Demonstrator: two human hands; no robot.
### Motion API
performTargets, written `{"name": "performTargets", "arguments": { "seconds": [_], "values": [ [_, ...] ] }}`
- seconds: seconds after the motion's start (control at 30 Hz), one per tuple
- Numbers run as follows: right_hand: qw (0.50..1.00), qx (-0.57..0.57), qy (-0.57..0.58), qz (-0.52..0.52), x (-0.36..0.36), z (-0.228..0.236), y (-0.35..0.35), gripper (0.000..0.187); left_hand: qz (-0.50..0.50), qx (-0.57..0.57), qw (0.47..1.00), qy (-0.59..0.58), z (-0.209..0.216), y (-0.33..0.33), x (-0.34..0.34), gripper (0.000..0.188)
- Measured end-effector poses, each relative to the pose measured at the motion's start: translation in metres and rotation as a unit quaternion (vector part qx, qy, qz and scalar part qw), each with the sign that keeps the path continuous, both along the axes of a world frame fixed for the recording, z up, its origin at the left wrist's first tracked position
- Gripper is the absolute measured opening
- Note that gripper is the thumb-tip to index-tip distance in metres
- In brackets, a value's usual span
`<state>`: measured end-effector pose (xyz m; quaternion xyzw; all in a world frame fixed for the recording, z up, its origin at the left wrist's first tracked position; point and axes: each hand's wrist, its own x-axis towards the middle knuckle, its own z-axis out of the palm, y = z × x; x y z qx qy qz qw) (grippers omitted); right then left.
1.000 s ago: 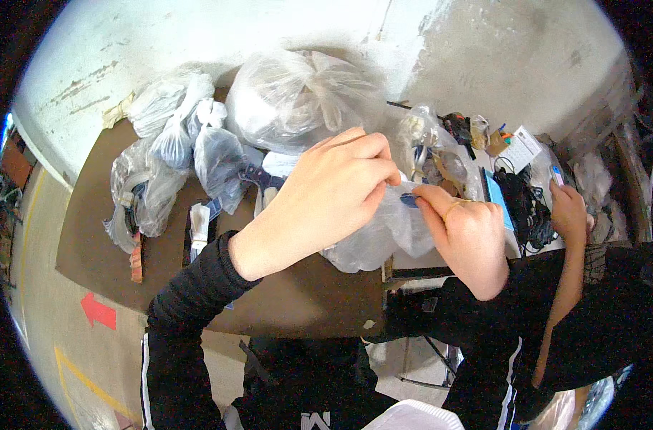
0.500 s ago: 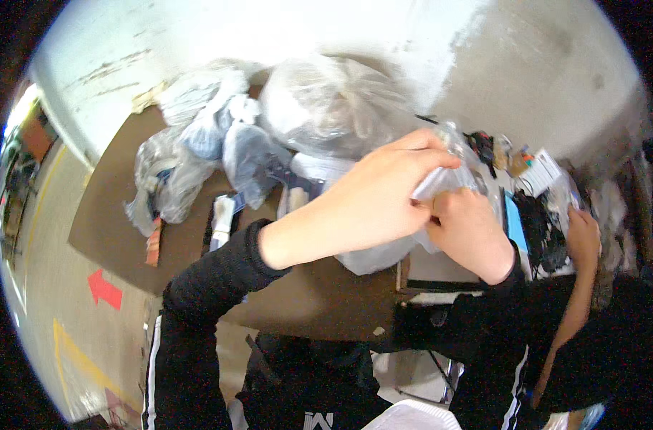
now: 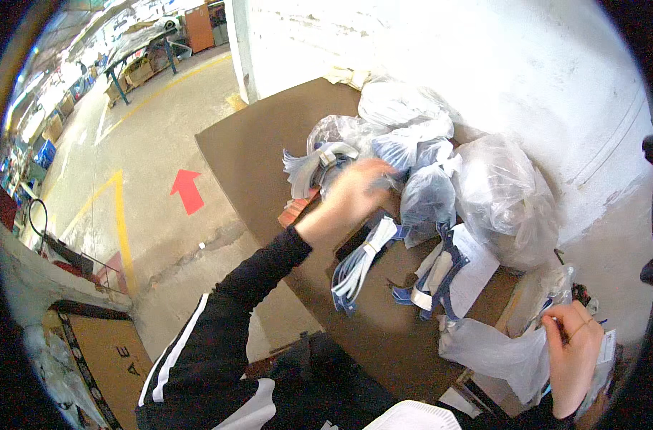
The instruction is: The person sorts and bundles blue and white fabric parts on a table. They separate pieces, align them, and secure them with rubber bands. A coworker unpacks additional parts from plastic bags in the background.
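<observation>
My left hand (image 3: 349, 202) is over the far left part of the brown table, smeared by motion, so its fingers cannot be made out. Beside its fingertips lies a bundle of pale and blue strips (image 3: 305, 170), close to a knotted clear bag of blue items (image 3: 394, 152). At the lower right, my right hand (image 3: 578, 351) has thumb and fingers pinched on a limp clear plastic bag (image 3: 495, 352), which hangs toward the table. Between the hands lie a tied bundle of white and blue strips (image 3: 362, 261) and some loose blue-edged strips (image 3: 432, 279).
A large filled clear bag (image 3: 509, 201) and a smaller one (image 3: 428, 197) stand near the white wall (image 3: 584, 79). A white paper sheet (image 3: 473, 269) lies on the brown table (image 3: 262, 143). A cardboard box (image 3: 115, 358) is at lower left; a red floor arrow (image 3: 186, 190) shows beyond the table edge.
The view has swung left. My hands, together at the clear bag before, are now apart: the left has reached across to the strip bundle, while the right keeps the bag. The other person's hand has left view.
</observation>
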<state>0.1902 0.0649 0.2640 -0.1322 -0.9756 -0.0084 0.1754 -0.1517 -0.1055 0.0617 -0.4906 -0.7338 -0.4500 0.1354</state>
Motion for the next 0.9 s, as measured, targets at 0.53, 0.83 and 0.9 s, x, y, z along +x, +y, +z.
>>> {"name": "performTargets", "arguments": {
  "seconds": [0.53,0.83,0.9],
  "values": [
    [0.917,-0.262,0.125,0.273,-0.198,-0.142,-0.058,0.039,0.215,-0.012,0.973,-0.079,0.021,-0.047,0.043,0.042],
    [0.903,-0.341,-0.032,0.259,-0.185,-0.208,-0.024,0.049,0.024,-0.106,0.976,-0.187,-0.025,-0.035,0.098,0.042],
    [0.906,-0.325,-0.004,0.271,-0.181,-0.21,-0.026,0.047,0.015,-0.115,0.973,-0.2,-0.021,-0.032,0.098,0.042]
  ]
}}
